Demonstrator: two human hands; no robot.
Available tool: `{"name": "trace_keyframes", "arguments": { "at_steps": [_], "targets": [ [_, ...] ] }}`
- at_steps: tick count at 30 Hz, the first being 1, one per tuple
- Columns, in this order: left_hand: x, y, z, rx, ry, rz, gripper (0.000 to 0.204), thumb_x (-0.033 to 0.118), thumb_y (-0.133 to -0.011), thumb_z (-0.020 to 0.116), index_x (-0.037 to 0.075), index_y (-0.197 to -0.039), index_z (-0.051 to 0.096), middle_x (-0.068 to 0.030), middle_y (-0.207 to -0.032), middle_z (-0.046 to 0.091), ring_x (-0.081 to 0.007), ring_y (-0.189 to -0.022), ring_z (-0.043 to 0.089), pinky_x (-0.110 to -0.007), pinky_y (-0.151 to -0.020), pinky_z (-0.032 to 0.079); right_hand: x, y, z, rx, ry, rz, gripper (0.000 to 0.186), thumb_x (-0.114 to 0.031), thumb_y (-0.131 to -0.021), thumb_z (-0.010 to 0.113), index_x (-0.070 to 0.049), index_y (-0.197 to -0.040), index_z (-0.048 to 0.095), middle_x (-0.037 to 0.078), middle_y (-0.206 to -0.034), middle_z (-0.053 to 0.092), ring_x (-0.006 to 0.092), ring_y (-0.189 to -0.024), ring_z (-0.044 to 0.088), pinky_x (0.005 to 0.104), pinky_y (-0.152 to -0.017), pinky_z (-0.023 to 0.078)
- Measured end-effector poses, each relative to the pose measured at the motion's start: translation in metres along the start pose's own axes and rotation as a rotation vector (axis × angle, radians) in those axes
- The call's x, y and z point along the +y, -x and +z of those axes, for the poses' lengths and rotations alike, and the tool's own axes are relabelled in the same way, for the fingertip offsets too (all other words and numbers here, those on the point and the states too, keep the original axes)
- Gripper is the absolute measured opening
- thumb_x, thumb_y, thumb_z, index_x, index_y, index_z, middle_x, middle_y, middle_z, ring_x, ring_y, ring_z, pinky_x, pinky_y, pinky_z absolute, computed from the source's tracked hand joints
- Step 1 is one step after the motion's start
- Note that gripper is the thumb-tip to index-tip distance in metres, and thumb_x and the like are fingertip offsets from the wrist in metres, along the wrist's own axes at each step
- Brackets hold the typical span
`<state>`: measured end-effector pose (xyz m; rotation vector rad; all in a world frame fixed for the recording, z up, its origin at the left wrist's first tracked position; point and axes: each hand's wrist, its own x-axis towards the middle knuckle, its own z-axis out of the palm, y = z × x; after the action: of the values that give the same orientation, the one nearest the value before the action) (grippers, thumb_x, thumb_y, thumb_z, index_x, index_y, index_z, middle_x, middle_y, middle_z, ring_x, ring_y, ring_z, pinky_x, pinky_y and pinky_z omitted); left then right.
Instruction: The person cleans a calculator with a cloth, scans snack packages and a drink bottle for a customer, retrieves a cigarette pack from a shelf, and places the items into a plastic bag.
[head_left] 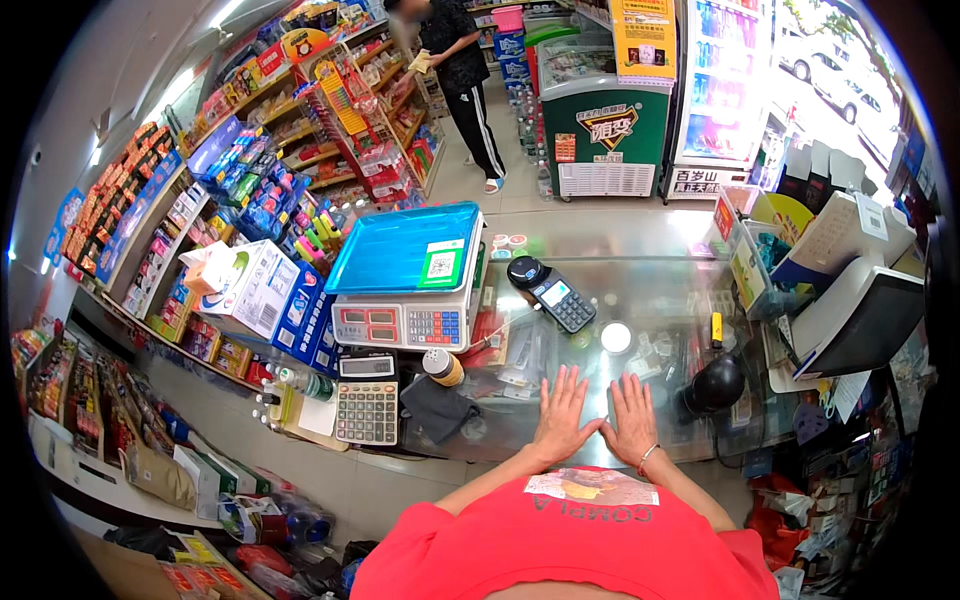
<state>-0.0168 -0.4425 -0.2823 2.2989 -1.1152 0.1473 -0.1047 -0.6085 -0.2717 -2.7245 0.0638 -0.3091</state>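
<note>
Both my hands lie flat, palms down and fingers spread, on the glass shop counter (640, 290). My left hand (560, 415) and my right hand (632, 418) rest side by side near the counter's front edge, thumbs almost touching. Neither holds anything. A bracelet circles my right wrist. Just beyond my fingertips sits a small round white lid (616, 337). To the left of my left hand lies a dark cloth (437, 410) with a brown-capped bottle (443, 366) behind it.
A weighing scale with a blue tray (410, 275), a grey calculator (367, 398), a card payment terminal (553, 291) and a black desk lamp (713, 387) stand on the counter. A monitor (860, 320) is at right. A person (462, 75) stands in the far aisle beside snack shelves.
</note>
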Motion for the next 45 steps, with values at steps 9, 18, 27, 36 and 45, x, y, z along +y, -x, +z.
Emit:
{"name": "trace_keyframes", "arguments": {
  "at_steps": [9, 18, 27, 36, 45],
  "targets": [
    [0.002, -0.001, -0.004, 0.05, 0.026, 0.005, 0.083, 0.042, -0.087, 0.066, -0.001, -0.148, 0.029, -0.0235, -0.157, 0.019, -0.0418, -0.148, 0.009, -0.064, -0.113, 0.005, 0.001, 0.0, 0.004, -0.036, 0.08, -0.012, 0.067, -0.033, -0.085, 0.064, 0.001, -0.139, 0.044, 0.028, -0.15, 0.03, 0.0451, -0.143, 0.019, 0.0568, -0.117, 0.014],
    [0.0, -0.004, -0.001, -0.105, -0.053, 0.002, 0.068, 0.045, -0.091, 0.059, -0.002, -0.138, 0.046, -0.0218, -0.153, 0.03, -0.0379, -0.146, 0.019, -0.062, -0.114, 0.009, -0.002, -0.001, -0.001, -0.04, 0.075, -0.009, 0.066, -0.03, -0.083, 0.065, 0.001, -0.137, 0.045, 0.028, -0.149, 0.031, 0.045, -0.143, 0.02, 0.0565, -0.117, 0.014],
    [-0.002, -0.003, 0.001, -0.067, -0.031, 0.017, 0.066, 0.044, -0.09, 0.061, -0.002, -0.136, 0.048, -0.0215, -0.151, 0.033, -0.0379, -0.145, 0.022, -0.061, -0.115, 0.01, -0.001, -0.001, 0.0, -0.027, 0.057, -0.009, 0.065, -0.031, -0.084, 0.065, 0.001, -0.137, 0.046, 0.028, -0.149, 0.031, 0.0449, -0.143, 0.021, 0.0562, -0.117, 0.014],
    [-0.004, -0.002, 0.002, -0.06, -0.006, 0.022, 0.066, 0.044, -0.09, 0.062, -0.002, -0.136, 0.049, -0.0205, -0.152, 0.034, -0.037, -0.145, 0.022, -0.061, -0.115, 0.01, 0.0, 0.0, 0.001, -0.028, 0.079, -0.011, 0.064, -0.035, -0.086, 0.063, 0.0, -0.137, 0.046, 0.027, -0.149, 0.032, 0.0446, -0.143, 0.021, 0.0563, -0.116, 0.015],
    [-0.004, -0.001, 0.003, -0.055, 0.02, 0.011, 0.064, 0.042, -0.089, 0.063, -0.002, -0.135, 0.05, -0.0209, -0.151, 0.034, -0.0369, -0.145, 0.023, -0.06, -0.115, 0.01, 0.001, 0.001, 0.004, 0.004, 0.079, -0.025, 0.064, -0.034, -0.085, 0.064, 0.0, -0.136, 0.047, 0.027, -0.149, 0.033, 0.0451, -0.142, 0.023, 0.0568, -0.116, 0.017]
  ]
}}
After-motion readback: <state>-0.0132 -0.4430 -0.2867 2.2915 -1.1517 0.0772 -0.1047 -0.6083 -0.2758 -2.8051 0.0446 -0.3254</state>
